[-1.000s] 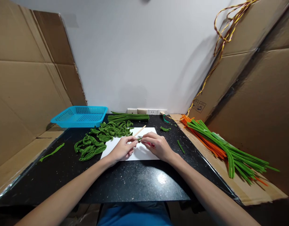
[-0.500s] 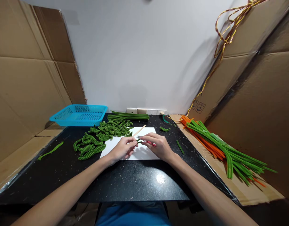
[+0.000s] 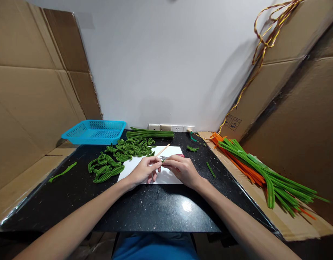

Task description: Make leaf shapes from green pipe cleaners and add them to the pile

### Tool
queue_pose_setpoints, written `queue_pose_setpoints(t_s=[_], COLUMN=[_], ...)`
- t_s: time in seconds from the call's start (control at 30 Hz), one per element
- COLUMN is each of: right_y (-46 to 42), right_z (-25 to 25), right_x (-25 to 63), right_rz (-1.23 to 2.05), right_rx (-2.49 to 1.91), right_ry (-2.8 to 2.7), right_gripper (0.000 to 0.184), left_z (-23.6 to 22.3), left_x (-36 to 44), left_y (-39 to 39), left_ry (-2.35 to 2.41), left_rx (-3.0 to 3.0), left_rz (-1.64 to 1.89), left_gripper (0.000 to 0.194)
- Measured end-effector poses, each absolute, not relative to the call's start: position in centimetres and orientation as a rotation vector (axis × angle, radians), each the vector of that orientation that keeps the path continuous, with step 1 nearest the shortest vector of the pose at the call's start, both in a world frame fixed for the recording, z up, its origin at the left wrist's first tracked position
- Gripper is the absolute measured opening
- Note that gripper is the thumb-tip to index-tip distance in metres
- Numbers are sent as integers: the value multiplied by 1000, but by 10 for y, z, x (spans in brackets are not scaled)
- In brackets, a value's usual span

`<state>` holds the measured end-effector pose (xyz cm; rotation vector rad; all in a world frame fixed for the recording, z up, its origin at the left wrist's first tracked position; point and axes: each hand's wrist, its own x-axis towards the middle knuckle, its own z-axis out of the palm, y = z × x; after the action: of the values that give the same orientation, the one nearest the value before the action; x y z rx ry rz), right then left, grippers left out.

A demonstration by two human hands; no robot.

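Observation:
My left hand (image 3: 145, 169) and my right hand (image 3: 182, 168) meet over a white sheet of paper (image 3: 166, 177). Between their fingertips shows a small bit of green pipe cleaner (image 3: 163, 162), mostly hidden by the fingers. Both hands pinch it, thumb against forefinger. Just behind my right fingers lies a metal tool with a red handle (image 3: 180, 155), partly covered, perhaps pliers. A thin wooden stick (image 3: 163, 149) slants across the paper beyond my left hand. To the left, looped green pipe cleaner shapes (image 3: 128, 148) are heaped, some overlapping the paper.
A blue plastic basket (image 3: 94, 139) stands back left. Straight green pipe cleaners (image 3: 150, 134) lie along the wall under the sockets (image 3: 178, 128). Orange stems (image 3: 245, 169) and green stems (image 3: 266, 173) rest on cardboard at right. Loose green pieces (image 3: 210, 169) lie on the black tabletop (image 3: 155, 209).
My right fingers have closed in from a looser spread to a pinch beside my left fingertips. More of the red handle shows. The whole view has shifted slightly.

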<state>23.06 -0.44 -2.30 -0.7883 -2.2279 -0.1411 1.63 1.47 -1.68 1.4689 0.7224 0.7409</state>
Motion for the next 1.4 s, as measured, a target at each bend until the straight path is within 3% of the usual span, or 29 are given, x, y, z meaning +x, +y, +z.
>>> queue_pose_setpoints(t_s=[0.83,1.2,1.4], right_y=[-10,-10,-12], right_z=[-16,-18,-22], right_x=[237,230,224], right_rz=[-624,-417,-135], right_rx=[-647,-737,-829], right_ry=[-2272,-2182,-2116], right_gripper=[24,18,22], left_z=[-11,-12,-10], left_x=[14,13,11], left_y=[10,8,3], left_ry=[732,671,785], left_rx=[1424,1383,1706], left_rz=[686,753,887], left_gripper=[51,50,31])
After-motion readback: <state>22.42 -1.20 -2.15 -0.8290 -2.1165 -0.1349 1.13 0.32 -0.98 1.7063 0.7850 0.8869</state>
